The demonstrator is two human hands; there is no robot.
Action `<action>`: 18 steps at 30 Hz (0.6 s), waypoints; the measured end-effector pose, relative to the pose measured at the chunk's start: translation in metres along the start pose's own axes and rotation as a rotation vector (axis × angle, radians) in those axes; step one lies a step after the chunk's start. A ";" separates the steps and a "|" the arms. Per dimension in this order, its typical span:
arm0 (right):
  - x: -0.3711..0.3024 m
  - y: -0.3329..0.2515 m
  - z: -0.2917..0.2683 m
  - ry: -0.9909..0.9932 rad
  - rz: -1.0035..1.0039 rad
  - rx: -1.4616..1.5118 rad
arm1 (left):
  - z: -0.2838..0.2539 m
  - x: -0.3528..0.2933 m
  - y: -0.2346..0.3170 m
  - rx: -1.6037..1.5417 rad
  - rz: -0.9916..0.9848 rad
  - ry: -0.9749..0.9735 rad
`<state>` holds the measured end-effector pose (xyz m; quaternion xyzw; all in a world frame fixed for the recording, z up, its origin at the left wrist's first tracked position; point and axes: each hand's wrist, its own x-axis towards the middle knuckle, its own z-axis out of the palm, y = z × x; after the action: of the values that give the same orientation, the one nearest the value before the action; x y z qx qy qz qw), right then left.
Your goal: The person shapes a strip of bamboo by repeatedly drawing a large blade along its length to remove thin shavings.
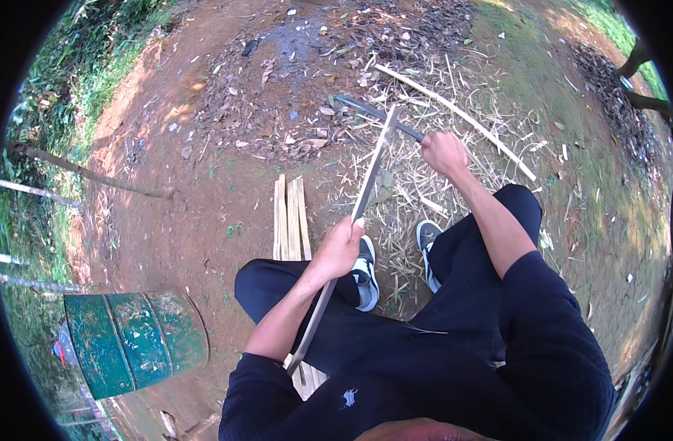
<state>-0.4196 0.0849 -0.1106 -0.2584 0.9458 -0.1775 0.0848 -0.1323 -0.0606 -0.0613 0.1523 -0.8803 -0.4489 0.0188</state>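
My left hand [338,250] is closed around a long bamboo strip [373,170], which runs from beside my left hip up and away to the right. In my right hand [445,153] is the handle of a machete [360,107]. Its dark blade points to the far left and crosses the strip near its far end; whether the edge touches it I cannot tell. The strip's far tip looks pale, and its near part lies across my left thigh. The machete's handle is mostly hidden by my fingers.
Pale shavings [403,198] cover the ground around my shoes [365,273]. Several cut strips [292,218] lie beside my left knee. A longer pale strip [458,112] lies at the far right. A green metal drum [141,340] lies on the left, below a thin pole [101,175].
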 end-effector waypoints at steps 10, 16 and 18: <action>-0.011 -0.012 -0.015 0.055 0.219 0.316 | -0.043 0.009 0.040 -0.938 -0.319 -0.295; -0.019 -0.027 -0.026 0.318 -0.022 0.561 | -0.048 0.008 0.032 -1.268 -0.343 -0.394; -0.021 -0.028 -0.027 0.312 -0.149 0.625 | -0.038 0.010 0.031 -1.275 -0.291 -0.381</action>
<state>-0.3960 0.0813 -0.0737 -0.2580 0.8258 -0.5015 0.0010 -0.1431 -0.0766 -0.0152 0.1468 -0.4020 -0.8970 -0.1108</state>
